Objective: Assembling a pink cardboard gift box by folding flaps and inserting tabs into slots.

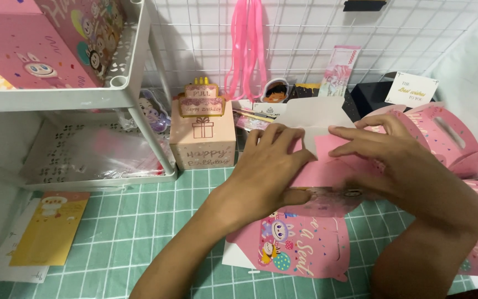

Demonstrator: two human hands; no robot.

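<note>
Left hand: my left hand (269, 169) lies flat on the pink box (305, 221), fingers spread and pressing, not gripping. I think it holds the card down so it cannot slip.
Right hand: my right hand (385, 158) is on the box too, fingertips pushing on a pink flap (327, 147). It is not closed around anything; it looks like it is pressing a fold flat.
Pink box: it is not built up, and lies on the green mat (134, 221), under both hands. Its white inside flap (313, 113) sticks up behind my fingers.
Gift box: a small pink gift box (203, 138) with a cake top stands just left of the pink box, near it.
More boxes: a built pink box with a handle (443, 133) sits right of the pink box, close by.
Shelf: a white shelf (84, 94) stands far left of it.
Yellow card: a yellow card (48, 235) lies on the mat, well left of it.
Ribbons: pink ribbons (247, 47) hang on the wire wall behind it.
</note>
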